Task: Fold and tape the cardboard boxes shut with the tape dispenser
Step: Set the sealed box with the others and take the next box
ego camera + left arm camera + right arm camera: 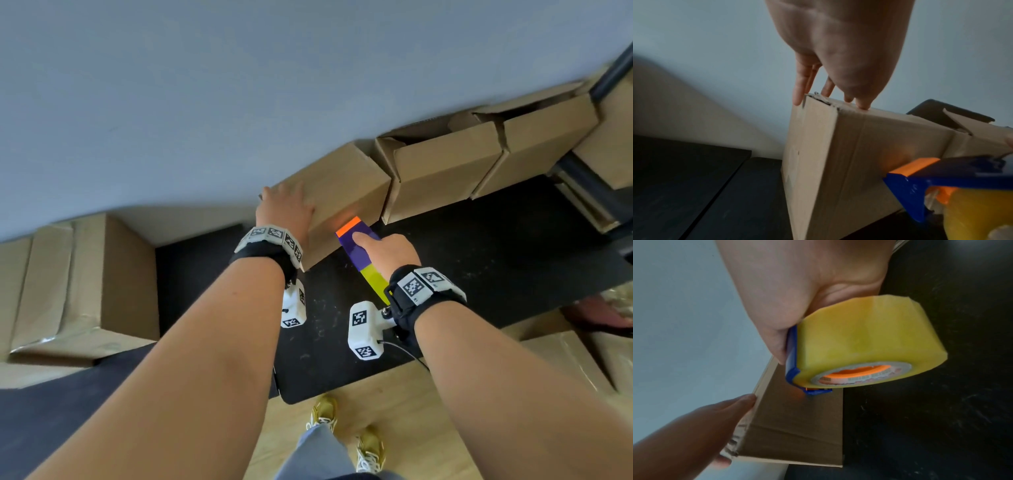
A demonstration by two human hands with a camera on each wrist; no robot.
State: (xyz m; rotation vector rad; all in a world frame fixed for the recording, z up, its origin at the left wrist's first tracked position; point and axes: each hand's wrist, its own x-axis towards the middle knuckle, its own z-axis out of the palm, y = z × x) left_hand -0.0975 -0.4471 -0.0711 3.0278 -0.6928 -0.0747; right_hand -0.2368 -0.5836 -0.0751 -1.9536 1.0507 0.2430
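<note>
Cardboard sits under your left hand, whose straight fingers press the top of the closed box on the black table. Your right hand grips the blue tape dispenser with its yellow roll, orange nose against the box's near side. Open boxes stand just beside, to your right.

Packing room: cardboard boxes crowd black table.
</note>
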